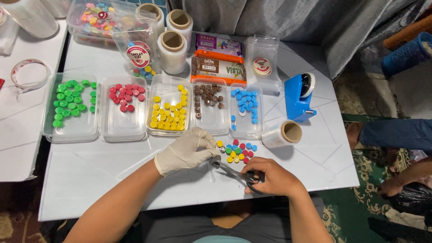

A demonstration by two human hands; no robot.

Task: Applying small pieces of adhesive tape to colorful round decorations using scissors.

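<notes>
Gripping scissors [236, 173], right hand [270, 177] meets gloved left hand [186, 150] pinching their tip.

Bright, even overhead light, white table [112, 171] near blown out. Soft short shadows under the hands and the film roll [282, 133]. Mild glare on the clear trays [72, 130]. Centre sharp, slight wide-angle bowing at edges, floor corners dim
</notes>
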